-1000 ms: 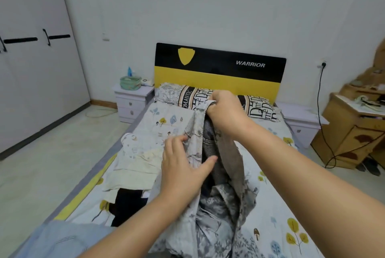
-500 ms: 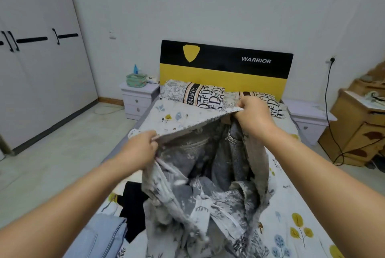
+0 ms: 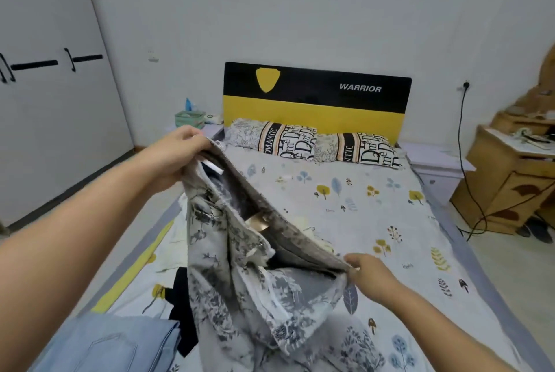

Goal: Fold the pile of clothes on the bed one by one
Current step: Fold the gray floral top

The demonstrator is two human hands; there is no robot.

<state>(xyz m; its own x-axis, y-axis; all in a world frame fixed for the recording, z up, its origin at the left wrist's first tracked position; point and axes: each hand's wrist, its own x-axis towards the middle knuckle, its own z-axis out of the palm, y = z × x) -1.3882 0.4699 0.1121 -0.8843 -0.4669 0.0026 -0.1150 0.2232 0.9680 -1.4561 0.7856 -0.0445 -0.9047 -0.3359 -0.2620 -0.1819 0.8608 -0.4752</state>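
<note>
I hold a grey floral-print pair of trousers (image 3: 240,281) up over the bed (image 3: 345,209) by its waistband. My left hand (image 3: 177,155) grips one end of the waistband, raised at the left. My right hand (image 3: 369,272) pinches the other end, lower and nearer to me. The legs hang down onto the sheet. Beneath and left of the trousers lie a black garment (image 3: 180,317), a cream garment (image 3: 177,236) and folded light-blue jeans (image 3: 114,344).
Two patterned pillows (image 3: 312,143) lie at the yellow-and-black headboard (image 3: 315,95). A white nightstand with a green box (image 3: 189,119) stands at the left, a wooden cabinet (image 3: 510,179) with a black cable at the right, a white wardrobe (image 3: 45,86) far left.
My left hand has risen and swung left, my right hand has dropped toward me, so the waistband now slants. The view has shifted to show more of the bed.
</note>
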